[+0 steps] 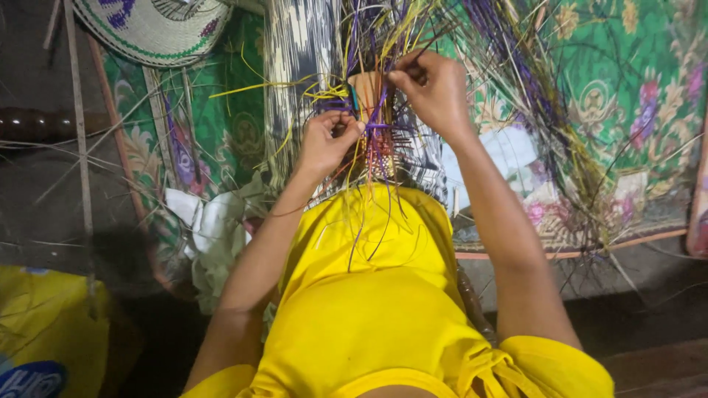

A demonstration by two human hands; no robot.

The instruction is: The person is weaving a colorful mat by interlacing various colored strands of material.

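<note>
A partly woven piece (372,129) of thin purple, yellow and dark straw strands stands over my lap, built around a tan cylindrical form (366,90). My left hand (327,141) is closed on strands at the left side of the weave. Higher up, my right hand (435,90) pinches a thin dark strand at the top right of the form. Loose strand ends (457,29) fan out upward and to the right. My yellow garment (369,295) fills the foreground.
A green floral patterned mat (627,88) covers the floor ahead. A woven round hat or basket (155,26) lies at the top left. White crumpled cloth (214,228) sits left of my lap, a yellow bag (44,332) at bottom left, thin sticks (77,133) at left.
</note>
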